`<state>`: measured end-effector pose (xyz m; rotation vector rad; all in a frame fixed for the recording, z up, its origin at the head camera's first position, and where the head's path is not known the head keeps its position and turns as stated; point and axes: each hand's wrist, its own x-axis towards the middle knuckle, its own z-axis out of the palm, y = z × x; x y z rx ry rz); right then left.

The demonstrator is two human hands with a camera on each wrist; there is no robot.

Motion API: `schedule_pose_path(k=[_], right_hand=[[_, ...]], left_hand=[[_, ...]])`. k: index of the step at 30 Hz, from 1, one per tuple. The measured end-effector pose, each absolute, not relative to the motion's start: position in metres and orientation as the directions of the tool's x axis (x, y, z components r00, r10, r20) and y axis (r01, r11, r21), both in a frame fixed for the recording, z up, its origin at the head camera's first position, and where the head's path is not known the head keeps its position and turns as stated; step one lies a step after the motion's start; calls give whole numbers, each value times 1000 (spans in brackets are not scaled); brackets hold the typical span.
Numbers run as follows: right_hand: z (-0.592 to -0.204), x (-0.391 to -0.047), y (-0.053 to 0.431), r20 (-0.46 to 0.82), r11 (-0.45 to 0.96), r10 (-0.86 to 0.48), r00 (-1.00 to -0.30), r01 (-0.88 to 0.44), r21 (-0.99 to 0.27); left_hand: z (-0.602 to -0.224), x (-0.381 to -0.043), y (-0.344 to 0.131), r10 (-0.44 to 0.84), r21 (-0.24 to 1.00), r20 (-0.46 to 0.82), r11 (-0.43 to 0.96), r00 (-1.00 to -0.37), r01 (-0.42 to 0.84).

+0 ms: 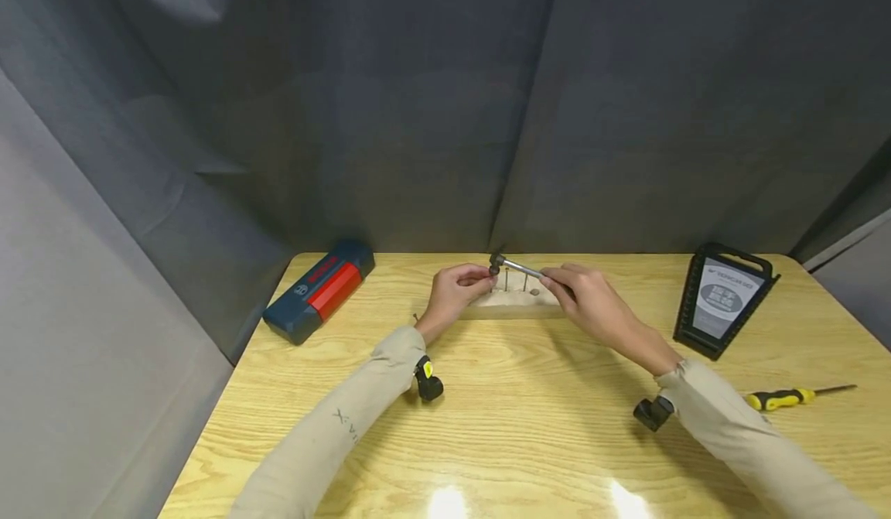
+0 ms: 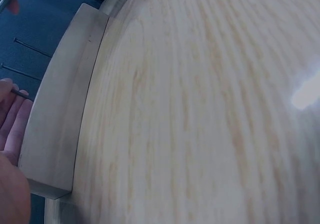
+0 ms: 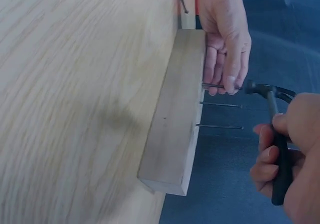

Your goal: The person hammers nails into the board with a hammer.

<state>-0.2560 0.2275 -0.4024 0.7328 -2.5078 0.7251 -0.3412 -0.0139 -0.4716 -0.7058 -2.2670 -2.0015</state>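
A pale wooden block (image 1: 511,311) lies near the far edge of the table. Two nails (image 3: 222,104) stand upright in it, side by side. My left hand (image 1: 451,295) pinches a third nail (image 3: 212,85) between thumb and fingers, its point at the block's top. In my right hand (image 1: 592,300) I grip the dark handle of a small claw hammer (image 1: 520,268). The hammer's head (image 3: 256,87) is at the head of the pinched nail; whether they touch I cannot tell. In the left wrist view, the left fingers (image 2: 17,121) show beside the block.
At the left lies a blue and red case (image 1: 320,293). A black case with a white label (image 1: 724,300) is at the right, with a yellow and black screwdriver (image 1: 783,399) nearer. One loose nail (image 3: 183,3) lies beyond the block's left end. Dark curtain (image 1: 418,117) hangs behind the table.
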Motion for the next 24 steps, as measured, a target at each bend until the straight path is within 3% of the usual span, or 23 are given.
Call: schedule_pose_path(k=[15,18,24], right_hand=[[-404,-255,228,509,713,-334,-793,-566,-414],[-396,-255,228,567,700,-330,-755,-598,-390],[-387,-256,225,769,655,-231,-596,-680,-330]], left_hand=[[-471,-340,-13,297,934,314,72,-902,349],[-471,-339,-13,303,933,318,68,-899,353],[-470,-338,-14,316,933,320,59,-893,356]])
